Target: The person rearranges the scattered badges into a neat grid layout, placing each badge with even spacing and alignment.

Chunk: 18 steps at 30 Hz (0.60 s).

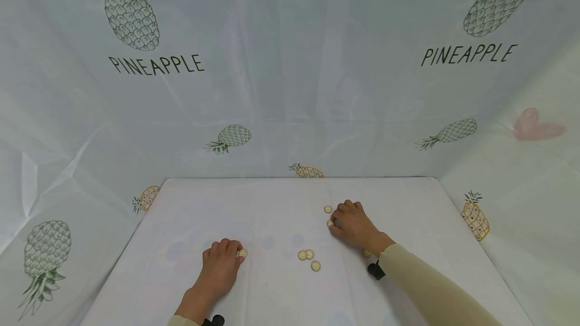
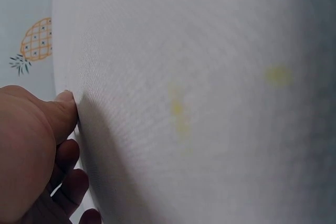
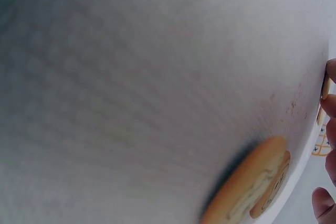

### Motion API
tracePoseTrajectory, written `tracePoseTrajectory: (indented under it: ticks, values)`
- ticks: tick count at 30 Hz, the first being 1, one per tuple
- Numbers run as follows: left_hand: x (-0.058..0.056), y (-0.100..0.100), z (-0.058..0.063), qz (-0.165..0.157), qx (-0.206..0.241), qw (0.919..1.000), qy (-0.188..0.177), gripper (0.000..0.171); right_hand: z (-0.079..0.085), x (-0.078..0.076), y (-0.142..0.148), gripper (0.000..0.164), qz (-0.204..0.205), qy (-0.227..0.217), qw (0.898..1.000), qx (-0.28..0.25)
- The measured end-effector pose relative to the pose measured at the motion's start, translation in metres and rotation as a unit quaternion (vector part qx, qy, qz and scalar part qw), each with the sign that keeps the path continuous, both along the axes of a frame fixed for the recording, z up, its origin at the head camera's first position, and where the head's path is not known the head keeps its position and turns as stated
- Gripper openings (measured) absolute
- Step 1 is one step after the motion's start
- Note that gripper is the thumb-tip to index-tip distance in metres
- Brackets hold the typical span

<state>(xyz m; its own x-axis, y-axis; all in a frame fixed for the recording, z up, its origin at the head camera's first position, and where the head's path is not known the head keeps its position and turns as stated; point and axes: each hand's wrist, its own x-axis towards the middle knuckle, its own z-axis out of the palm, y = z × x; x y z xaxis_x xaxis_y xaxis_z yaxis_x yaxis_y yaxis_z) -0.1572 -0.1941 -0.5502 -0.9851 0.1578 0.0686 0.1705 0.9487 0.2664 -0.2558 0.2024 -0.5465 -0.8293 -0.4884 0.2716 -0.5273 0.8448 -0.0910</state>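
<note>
My left hand (image 1: 218,269) is low over the left half of the white table, its thumb and forefinger pinching the edge of a round wooden Chinese chess piece (image 1: 242,253). In the left wrist view, the thumb (image 2: 64,113) meets the cloth and that piece is hidden. Farther back, my right hand (image 1: 353,224) pinches a second Chinese chess piece (image 1: 330,223) between thumb and finger; its edge (image 3: 326,85) shows between the fingertips in the right wrist view. Just beyond these fingers lies another piece (image 1: 328,209).
Two pieces (image 1: 302,255) touch side by side at mid-table, with one more (image 1: 315,265) just nearer. Another piece (image 1: 366,253) is partly hidden under the right wrist. Dark marks show on a large close piece (image 3: 249,187). A pineapple-print cloth (image 1: 290,89) hangs around the table.
</note>
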Motion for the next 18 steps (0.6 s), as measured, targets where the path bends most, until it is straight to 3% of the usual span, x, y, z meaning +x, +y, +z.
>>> tracePoseTrajectory:
  ticks: [8, 18]
  values:
    - [0.0013, -0.0003, 0.0018, 0.0, -0.001, 0.9999, -0.011, 0.021, 0.002, 0.0017, -0.0005, 0.015, -0.002, -0.014, 1.0, 0.003]
    - [0.0036, 0.0014, 0.005, -0.002, 0.0, 1.0, 0.004, 0.022, 0.0036, 0.0018, -0.0017, 0.014, -0.004, -0.01, 1.0, 0.013]
